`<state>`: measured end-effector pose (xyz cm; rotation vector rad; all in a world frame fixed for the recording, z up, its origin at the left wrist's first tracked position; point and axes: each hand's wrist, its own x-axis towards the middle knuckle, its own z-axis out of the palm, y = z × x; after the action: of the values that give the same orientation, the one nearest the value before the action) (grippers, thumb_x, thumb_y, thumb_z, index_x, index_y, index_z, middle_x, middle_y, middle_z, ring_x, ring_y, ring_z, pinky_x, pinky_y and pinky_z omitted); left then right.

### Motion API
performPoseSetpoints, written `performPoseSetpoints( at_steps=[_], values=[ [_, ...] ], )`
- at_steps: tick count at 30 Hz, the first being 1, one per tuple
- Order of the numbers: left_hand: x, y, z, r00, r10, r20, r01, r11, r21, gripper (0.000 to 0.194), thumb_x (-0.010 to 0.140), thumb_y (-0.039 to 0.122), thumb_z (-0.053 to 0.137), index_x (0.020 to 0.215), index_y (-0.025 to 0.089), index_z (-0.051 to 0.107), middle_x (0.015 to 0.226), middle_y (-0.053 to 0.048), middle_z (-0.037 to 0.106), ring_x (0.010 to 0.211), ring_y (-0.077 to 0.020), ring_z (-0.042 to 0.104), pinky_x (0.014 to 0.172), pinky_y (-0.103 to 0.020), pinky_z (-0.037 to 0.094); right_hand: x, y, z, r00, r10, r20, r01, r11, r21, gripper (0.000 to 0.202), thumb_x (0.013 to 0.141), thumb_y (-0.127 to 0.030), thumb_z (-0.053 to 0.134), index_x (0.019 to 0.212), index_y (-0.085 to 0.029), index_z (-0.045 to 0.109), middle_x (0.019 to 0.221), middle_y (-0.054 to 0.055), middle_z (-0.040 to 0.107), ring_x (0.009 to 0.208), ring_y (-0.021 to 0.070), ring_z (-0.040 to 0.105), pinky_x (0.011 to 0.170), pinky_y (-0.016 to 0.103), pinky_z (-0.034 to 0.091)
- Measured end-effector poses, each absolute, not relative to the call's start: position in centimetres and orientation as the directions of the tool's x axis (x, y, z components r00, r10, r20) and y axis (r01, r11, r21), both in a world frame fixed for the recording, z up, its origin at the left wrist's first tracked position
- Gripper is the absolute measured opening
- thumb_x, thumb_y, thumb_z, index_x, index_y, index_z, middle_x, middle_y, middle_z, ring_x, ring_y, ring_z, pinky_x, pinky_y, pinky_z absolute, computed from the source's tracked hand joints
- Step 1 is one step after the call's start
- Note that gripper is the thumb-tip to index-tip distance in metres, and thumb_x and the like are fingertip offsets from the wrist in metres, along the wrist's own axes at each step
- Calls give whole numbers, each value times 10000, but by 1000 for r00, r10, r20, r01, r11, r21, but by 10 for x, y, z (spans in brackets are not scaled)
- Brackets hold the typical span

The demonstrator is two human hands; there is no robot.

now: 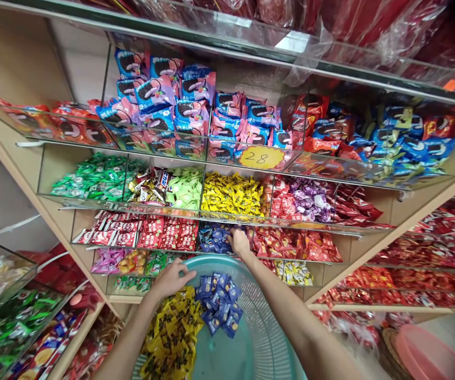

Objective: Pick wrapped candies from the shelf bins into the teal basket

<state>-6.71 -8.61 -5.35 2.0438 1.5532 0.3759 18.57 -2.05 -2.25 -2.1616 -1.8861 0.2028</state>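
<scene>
My right hand (239, 243) reaches over the front of a shelf compartment into small dark blue wrapped packets (214, 237). Its fingers are curled down among them and partly hidden. At the left rim of a teal plastic basket (267, 301) is my left hand (174, 278), with thumb and fingers apart and nothing seen in them. Inside the basket, yellow wrapped candies (172, 332) fill the left side. A smaller heap of blue packets (220, 303) lies beside them, toward the far wall.
Clear-fronted shelves rise ahead, holding green candies (93, 177), yellow candies (233, 194), red packets (168, 233) and pink-blue cookie packs (156, 95). A yellow price tag (262, 157) reads 28. Another candy rack (17, 327) stands at left. A pink basin (429, 351) sits low at right.
</scene>
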Motion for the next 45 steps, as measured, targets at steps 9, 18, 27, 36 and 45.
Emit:
performPoseSetpoints(
  at_steps=[9,18,27,36,45],
  values=[
    [-65,-85,-51,296,949,-108,813,-191,550,459,745,630,444,705,221,647,1064,-24,566,881,-209,585,662,-252,392,193,-53,-20,129,940,317,825,76,-559,242,872,-291,447,953,-176,644,985,76,644,895,168,591,776,232,415],
    [-63,-85,-51,288,948,-135,831,-177,528,478,745,654,420,717,239,656,1084,-12,555,902,-216,578,646,-249,384,187,-93,-50,60,997,55,345,31,-938,388,754,-549,483,761,-167,554,655,-2,578,401,86,457,406,207,346],
    [-62,-85,-46,295,942,-159,846,-180,503,518,731,681,411,707,227,658,1082,-30,572,891,-221,583,624,-243,392,186,-102,-95,-168,982,-86,339,-24,-941,348,733,-507,531,661,-168,497,520,-57,443,384,60,399,383,181,308],
    [-59,-79,-46,303,938,-169,851,-186,491,520,724,683,419,706,226,666,1130,-31,557,920,-239,580,660,-265,400,188,-102,-111,-187,961,-206,384,-122,-915,263,699,-415,601,657,-158,558,484,-49,515,368,52,393,369,170,299],
    [-58,-74,-49,318,930,-186,852,-194,486,510,732,674,413,705,225,656,1141,-36,548,925,-242,583,638,-265,398,186,-105,-87,3,1000,-7,777,-7,-629,217,721,-344,615,617,-159,572,538,-1,574,507,101,488,489,195,305]
  ],
)
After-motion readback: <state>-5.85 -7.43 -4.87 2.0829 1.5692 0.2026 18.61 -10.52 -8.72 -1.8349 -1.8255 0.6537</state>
